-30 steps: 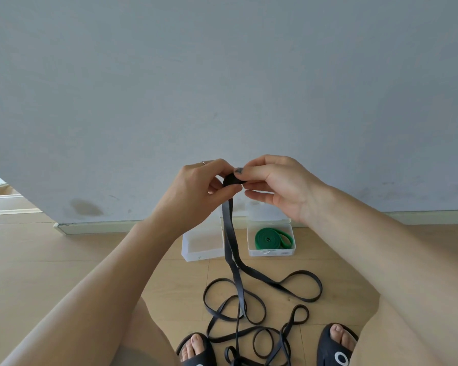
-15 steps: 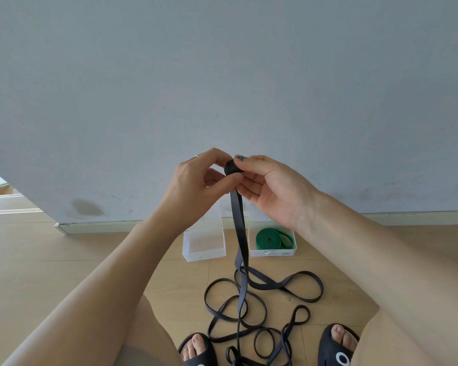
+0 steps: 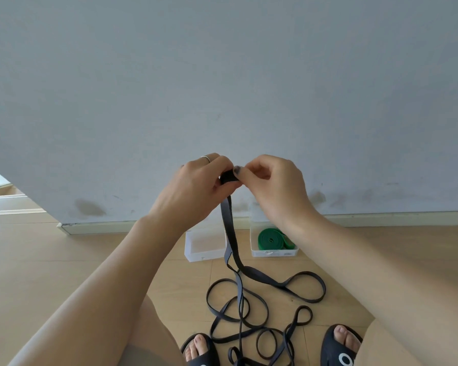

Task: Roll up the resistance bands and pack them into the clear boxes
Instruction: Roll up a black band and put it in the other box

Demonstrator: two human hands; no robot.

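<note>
1. My two feet in black open-toed slippers, left and right, stand on the pale wooden plank floor at the bottom edge of view.
2. Between and just beyond the slippers, the loose length of a long, flat black rubber resistance band lies in tangled loops on the floor. Two strands of it rise from the loops to my hands.
3. My left hand, a thin ring on one finger, and my right hand meet in mid-air above the boxes. The fingers and thumbs of both are curled in, pinching a small, tight black roll at the band's upper end. The roll is mostly hidden by the fingertips.
4. Farther off, two clear rectangular plastic boxes sit on the floor close to the wall. The left box holds nothing I can see. The right box contains a rolled green resistance band.
5. Behind the boxes stands a scuffed grey wall with a pale skirting board.
</note>
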